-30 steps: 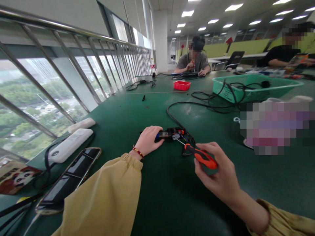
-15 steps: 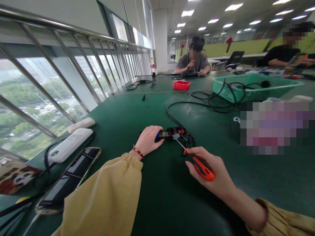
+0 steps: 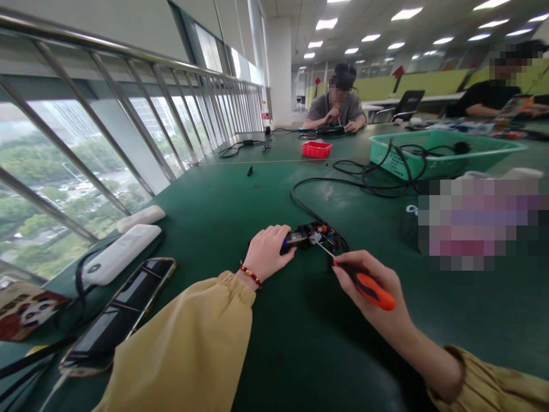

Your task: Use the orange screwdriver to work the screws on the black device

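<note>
My left hand [image 3: 271, 247] is wrapped round one end of a dark, elongated electrical device [image 3: 295, 239] lying on the green table. Its far end lies open, with small coloured wires and inner parts [image 3: 325, 232] bare, and a black cord leads off from there. In my right hand [image 3: 381, 292] is a screwdriver [image 3: 373, 290] with an orange and black handle, gripped between thumb and fingers. Its thin metal shaft slants up and left, the tip at a small grey part [image 3: 315, 237] of the opened end. Whether the tip sits in a screw I cannot tell.
Right of centre, a green basket [image 3: 446, 166] holds black cables [image 3: 364, 180] that trail over the table. A small red tray [image 3: 316, 150] stands farther back. At left lie a phone [image 3: 122, 315] and a white power bank [image 3: 122, 254]. A person [image 3: 337, 103] works at the far end.
My left hand and the device have shifted a little to the right. The screwdriver has moved right along with them, its handle turned flatter, its tip still at the opened end.
</note>
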The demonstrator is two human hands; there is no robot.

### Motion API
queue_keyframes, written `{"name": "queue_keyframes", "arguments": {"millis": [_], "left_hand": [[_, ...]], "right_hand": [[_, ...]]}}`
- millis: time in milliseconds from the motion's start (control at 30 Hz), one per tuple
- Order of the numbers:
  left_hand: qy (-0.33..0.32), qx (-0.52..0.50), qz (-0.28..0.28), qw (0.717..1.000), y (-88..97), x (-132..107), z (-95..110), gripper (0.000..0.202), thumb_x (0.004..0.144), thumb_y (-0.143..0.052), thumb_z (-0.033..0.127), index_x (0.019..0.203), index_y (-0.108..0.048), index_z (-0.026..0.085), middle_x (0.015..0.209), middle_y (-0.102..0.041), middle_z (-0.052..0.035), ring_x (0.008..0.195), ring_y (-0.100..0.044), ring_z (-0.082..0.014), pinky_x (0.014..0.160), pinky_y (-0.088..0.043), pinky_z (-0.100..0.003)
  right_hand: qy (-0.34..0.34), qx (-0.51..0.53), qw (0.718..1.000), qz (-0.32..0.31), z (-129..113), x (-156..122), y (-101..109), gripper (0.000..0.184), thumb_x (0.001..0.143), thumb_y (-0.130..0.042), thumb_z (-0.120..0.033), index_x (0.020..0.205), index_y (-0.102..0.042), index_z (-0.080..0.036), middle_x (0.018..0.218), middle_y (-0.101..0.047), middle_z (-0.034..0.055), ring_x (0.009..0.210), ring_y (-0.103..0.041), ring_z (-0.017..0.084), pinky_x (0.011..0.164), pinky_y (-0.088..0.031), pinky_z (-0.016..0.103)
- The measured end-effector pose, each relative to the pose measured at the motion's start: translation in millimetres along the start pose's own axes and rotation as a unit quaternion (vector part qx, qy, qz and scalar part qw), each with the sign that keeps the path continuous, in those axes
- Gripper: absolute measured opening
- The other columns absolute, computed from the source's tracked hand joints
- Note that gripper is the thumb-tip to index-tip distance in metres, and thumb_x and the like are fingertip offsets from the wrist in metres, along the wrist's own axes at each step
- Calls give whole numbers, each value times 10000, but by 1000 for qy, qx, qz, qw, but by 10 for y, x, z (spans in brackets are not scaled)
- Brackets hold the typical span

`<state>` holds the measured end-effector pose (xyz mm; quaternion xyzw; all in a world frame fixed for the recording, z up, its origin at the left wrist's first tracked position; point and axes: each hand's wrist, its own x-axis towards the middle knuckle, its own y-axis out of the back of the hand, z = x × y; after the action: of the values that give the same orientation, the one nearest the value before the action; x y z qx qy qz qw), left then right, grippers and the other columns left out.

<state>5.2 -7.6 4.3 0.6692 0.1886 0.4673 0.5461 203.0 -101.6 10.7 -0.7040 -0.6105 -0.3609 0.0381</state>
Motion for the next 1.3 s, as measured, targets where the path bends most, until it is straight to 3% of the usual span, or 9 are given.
{"name": "queue_keyframes", "arguments": {"millis": [167, 300, 467, 667, 833, 1000, 1167, 1300], "left_hand": [[34, 9, -6, 999, -17, -47, 227, 226, 785, -528, 321, 959, -490, 181, 870, -599, -48, 784, -545, -209, 675, -439, -341], [43, 23, 4, 999, 10, -81, 305, 204, 784, -531, 301, 944, -491, 182, 876, -596, -51, 792, -535, -218, 666, -427, -350], [42, 52, 1, 998, 71, -91, 364, 191, 779, -532, 277, 941, -498, 181, 893, -592, -50, 813, -531, -218, 663, -414, -342], [44, 60, -10, 997, 80, -92, 374, 206, 782, -520, 282, 961, -498, 183, 907, -597, -42, 831, -535, -204, 686, -404, -325], [39, 59, -3, 998, 58, -84, 364, 224, 773, -516, 283, 970, -499, 177, 918, -598, -45, 831, -538, -204, 679, -396, -323], [34, 59, -1, 998, 63, -65, 310, 238, 745, -535, 296, 945, -506, 170, 877, -598, -45, 812, -544, -205, 684, -393, -324], [19, 55, -4, 998, 92, -56, 271, 236, 743, -527, 292, 941, -510, 166, 875, -594, -57, 809, -541, -206, 679, -391, -322], [13, 60, -5, 998, 98, -53, 236, 250, 729, -533, 301, 937, -511, 164, 860, -589, -54, 791, -538, -201, 672, -386, -315]], "right_hand": [[-93, 75, 983, 137, 108, 122, 34, 203, 740, -632, -250, 905, -523, -207, 518, -467, -76, 423, -451, 87, 402, -379, 202], [-93, 154, 959, 219, 203, 182, 81, 313, 648, -696, -208, 899, -508, -208, 664, -499, -53, 586, -519, 91, 544, -454, 210], [-183, 127, 962, 160, 207, 129, 116, 173, 754, -627, -327, 825, -542, -193, 540, -460, -65, 431, -392, 58, 393, -300, 177], [-102, 197, 955, 198, 145, 130, 82, 380, 643, -716, -215, 944, -484, -233, 656, -483, -65, 554, -465, 77, 523, -402, 202], [-173, 147, 960, 163, 119, 120, 91, 199, 761, -623, -294, 906, -511, -215, 517, -401, -84, 426, -337, 58, 400, -257, 189], [-87, 182, 965, 169, 121, 135, 69, 423, 668, -684, -213, 1014, -443, -245, 674, -474, -61, 548, -464, 88, 514, -398, 222], [-143, 103, 977, 122, 88, 116, 70, 173, 769, -597, -275, 890, -494, -209, 500, -413, -85, 408, -340, 64, 400, -274, 201], [-81, 163, 969, 164, 103, 147, 46, 347, 689, -651, -207, 962, -438, -230, 627, -462, -68, 542, -457, 89, 522, -404, 218]]}}
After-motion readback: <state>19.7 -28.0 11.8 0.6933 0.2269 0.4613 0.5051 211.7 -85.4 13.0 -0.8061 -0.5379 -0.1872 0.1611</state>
